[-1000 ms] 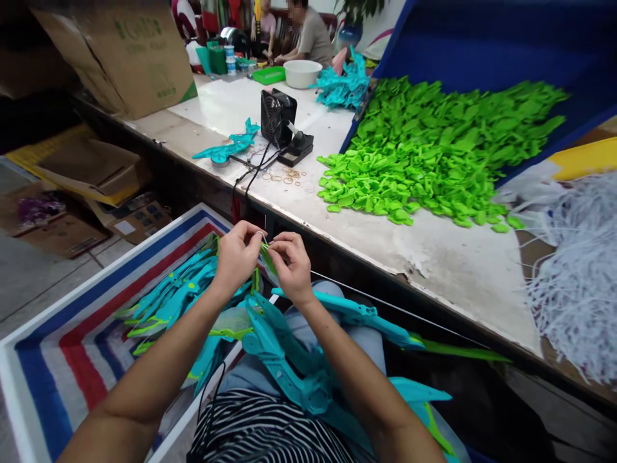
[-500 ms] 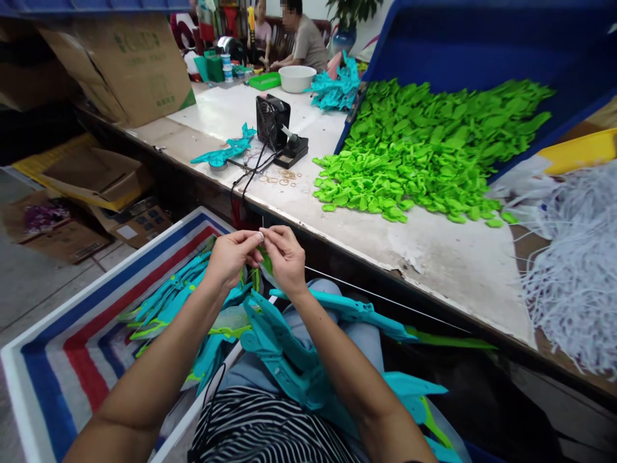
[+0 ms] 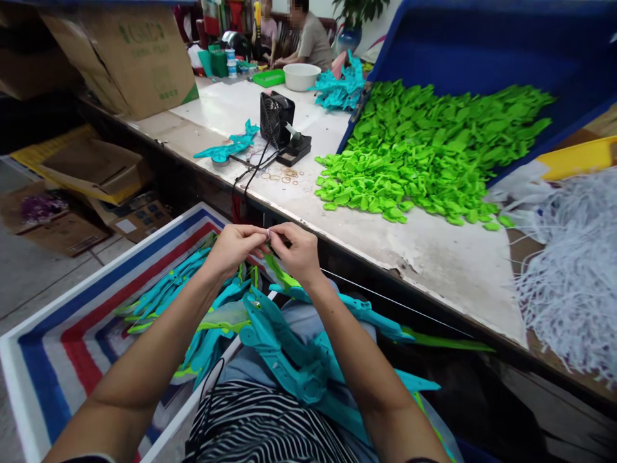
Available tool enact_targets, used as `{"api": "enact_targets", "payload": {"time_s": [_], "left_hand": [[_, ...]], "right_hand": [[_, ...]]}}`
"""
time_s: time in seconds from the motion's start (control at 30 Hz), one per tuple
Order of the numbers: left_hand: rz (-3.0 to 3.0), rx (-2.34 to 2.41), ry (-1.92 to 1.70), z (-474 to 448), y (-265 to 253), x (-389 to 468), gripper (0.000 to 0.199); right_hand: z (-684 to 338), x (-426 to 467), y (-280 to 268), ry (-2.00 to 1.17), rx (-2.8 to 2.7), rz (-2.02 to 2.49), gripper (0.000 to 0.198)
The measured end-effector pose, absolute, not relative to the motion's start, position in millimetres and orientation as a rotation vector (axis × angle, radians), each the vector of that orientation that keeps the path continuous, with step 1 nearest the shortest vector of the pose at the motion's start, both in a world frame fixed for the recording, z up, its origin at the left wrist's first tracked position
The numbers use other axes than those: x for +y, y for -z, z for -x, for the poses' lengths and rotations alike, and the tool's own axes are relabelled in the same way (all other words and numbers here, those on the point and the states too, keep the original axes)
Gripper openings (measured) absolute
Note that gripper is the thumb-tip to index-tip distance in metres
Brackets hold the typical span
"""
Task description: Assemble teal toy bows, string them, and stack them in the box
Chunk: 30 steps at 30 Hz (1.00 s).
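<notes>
Above my lap, my left hand [image 3: 235,249] and my right hand [image 3: 299,254] meet fingertip to fingertip, both closed in a pinch on a thin white cord [image 3: 395,300]. A stretch of that cord runs off to the right under the table edge; a short end sticks up by the fingers. Whether it is knotted is too small to tell. Just below the right hand hangs a bright green strip [image 3: 280,270]. Across my thighs lies a turquoise plastic toy part [image 3: 289,360] with long arms, one of them ending in a green strip toward the right.
On my left, a striped lined crate [image 3: 87,350] holds several turquoise and green pieces. The table [image 3: 366,238] carries a heap of green parts [image 3: 434,154] spilling from a blue bin [image 3: 463,38], a small black fan [image 3: 276,119] and rubber bands. White cords [image 3: 573,276] pile at right.
Both hands stay pinched together on the cord. The right hand has shifted slightly right, and more of the green strip shows beneath it. The view has turned a little.
</notes>
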<state>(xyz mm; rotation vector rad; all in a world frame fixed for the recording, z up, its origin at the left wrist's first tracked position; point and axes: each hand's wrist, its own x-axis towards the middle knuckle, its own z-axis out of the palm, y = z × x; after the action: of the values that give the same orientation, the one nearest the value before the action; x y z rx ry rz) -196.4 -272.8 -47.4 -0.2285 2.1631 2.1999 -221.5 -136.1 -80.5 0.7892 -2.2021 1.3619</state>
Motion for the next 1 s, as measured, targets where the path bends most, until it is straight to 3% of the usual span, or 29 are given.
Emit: {"api": "enact_targets", "payload": {"time_s": [0.13,0.37,0.67,0.77,0.93,1.0], "left_hand": [[0.111,2.437,-2.001,194.4,48.0,-271.4,0.017],[-0.019,2.993,-1.57,195.8,61.7,-268.2,0.02],[-0.252,3.193,-0.903,190.8,58.2,-268.8,0.021],[-0.262,3.193,-0.997,195.8,58.0,-267.1,0.02],[-0.158,2.883,-1.737,217.8,55.9,-262.3,0.025],[-0.183,2.71,-1.944,226.7,56.4,-258.1,0.029]], "right_hand": [[224.5,-130.8,72.6,-1.25,-2.314,-0.811,0.013],[226.7,-120.7,83.1,-1.537,-2.293,-0.762,0.014],[223.7,-115.9,101.5,-1.199,-2.315,-0.818,0.017],[229.3,-115.2,102.8,-1.171,-2.352,-0.583,0.015],[192.1,-75.4,85.9,-1.503,-2.141,-0.376,0.016],[163.9,-44.0,88.7,-1.412,-2.205,-0.401,0.019]]}}
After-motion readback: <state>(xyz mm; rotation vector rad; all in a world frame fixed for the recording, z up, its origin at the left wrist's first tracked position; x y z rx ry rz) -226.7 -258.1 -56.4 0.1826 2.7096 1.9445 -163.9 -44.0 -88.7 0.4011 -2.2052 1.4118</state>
